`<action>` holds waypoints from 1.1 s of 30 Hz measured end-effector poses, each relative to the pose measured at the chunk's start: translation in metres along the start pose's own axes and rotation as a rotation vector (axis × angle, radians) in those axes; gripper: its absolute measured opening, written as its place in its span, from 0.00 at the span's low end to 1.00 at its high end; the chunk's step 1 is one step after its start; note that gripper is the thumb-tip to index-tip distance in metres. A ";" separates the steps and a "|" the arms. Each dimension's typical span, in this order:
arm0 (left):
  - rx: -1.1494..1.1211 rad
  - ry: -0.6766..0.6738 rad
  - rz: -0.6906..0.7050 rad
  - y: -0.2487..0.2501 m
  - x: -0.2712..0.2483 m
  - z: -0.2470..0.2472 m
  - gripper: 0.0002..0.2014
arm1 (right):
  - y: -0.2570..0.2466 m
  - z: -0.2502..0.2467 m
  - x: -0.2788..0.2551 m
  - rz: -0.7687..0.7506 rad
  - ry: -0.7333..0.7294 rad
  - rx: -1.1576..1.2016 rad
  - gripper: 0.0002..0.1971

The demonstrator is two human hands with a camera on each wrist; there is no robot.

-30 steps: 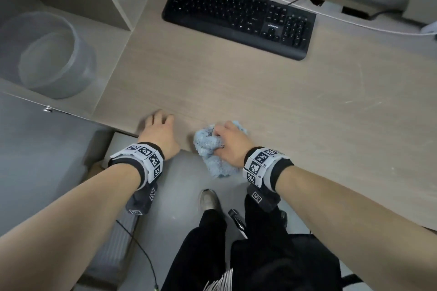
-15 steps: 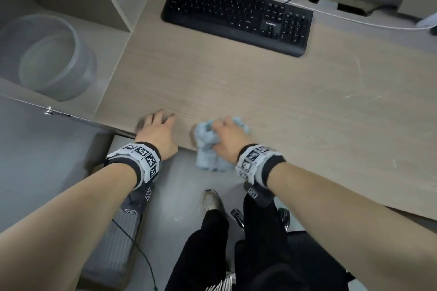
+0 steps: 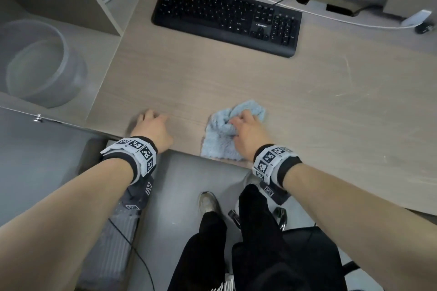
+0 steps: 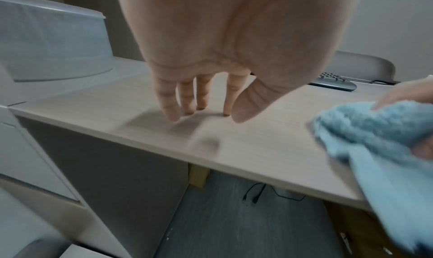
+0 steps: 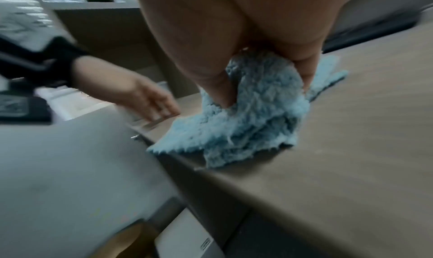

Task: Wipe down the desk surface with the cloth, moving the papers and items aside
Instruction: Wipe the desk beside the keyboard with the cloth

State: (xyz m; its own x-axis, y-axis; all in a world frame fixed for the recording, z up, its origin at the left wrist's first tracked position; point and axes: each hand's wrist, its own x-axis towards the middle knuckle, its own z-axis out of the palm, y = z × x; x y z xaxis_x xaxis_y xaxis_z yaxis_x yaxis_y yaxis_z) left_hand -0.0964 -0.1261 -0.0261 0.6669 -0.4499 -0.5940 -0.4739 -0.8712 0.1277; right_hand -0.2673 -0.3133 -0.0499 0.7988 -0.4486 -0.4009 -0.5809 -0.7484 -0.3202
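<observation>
A fluffy light-blue cloth (image 3: pixel 222 134) lies bunched at the near edge of the wooden desk (image 3: pixel 260 82), part of it hanging over the edge. My right hand (image 3: pixel 246 130) grips the cloth (image 5: pixel 253 113) from above, fingers curled into its folds. To its left, my left hand (image 3: pixel 151 123) rests its straight fingertips (image 4: pixel 185 106) on the bare desk top (image 4: pixel 246 145) near the edge and holds nothing. The cloth (image 4: pixel 379 138) shows at the right side of the left wrist view.
A black keyboard (image 3: pixel 227 16) lies at the back of the desk, with a white cable (image 3: pixel 331 17) behind it. A clear round container (image 3: pixel 37 64) stands on the lower side shelf at the left. My legs and a chair are below the desk edge.
My right hand has slid the cloth a little away from the edge, further onto the desk, and the cloth has spread flatter. My left hand has stayed near the edge.
</observation>
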 end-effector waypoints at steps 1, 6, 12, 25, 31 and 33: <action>-0.012 0.008 -0.021 0.000 0.000 -0.001 0.33 | -0.011 0.010 -0.009 -0.092 -0.006 0.001 0.27; 0.028 0.097 0.047 0.014 0.003 0.006 0.29 | 0.020 -0.001 -0.008 -0.122 0.001 -0.003 0.32; 0.047 0.086 0.143 0.062 0.023 0.002 0.33 | 0.136 -0.045 0.024 0.310 0.153 0.034 0.33; 0.117 0.165 0.242 0.186 0.100 -0.013 0.29 | 0.172 -0.060 0.036 0.164 -0.056 -0.120 0.40; 0.127 0.184 0.252 0.221 0.116 -0.015 0.29 | 0.263 -0.107 0.059 0.530 0.038 -0.006 0.39; 0.116 0.198 0.241 0.226 0.120 -0.017 0.28 | 0.271 -0.121 0.083 0.605 0.016 0.008 0.41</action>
State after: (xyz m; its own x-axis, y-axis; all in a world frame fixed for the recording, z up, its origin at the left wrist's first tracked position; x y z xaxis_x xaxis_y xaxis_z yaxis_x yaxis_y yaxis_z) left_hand -0.1141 -0.3805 -0.0545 0.6207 -0.6800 -0.3903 -0.6865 -0.7118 0.1483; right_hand -0.3396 -0.6122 -0.0659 0.3283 -0.8006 -0.5012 -0.9340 -0.3543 -0.0458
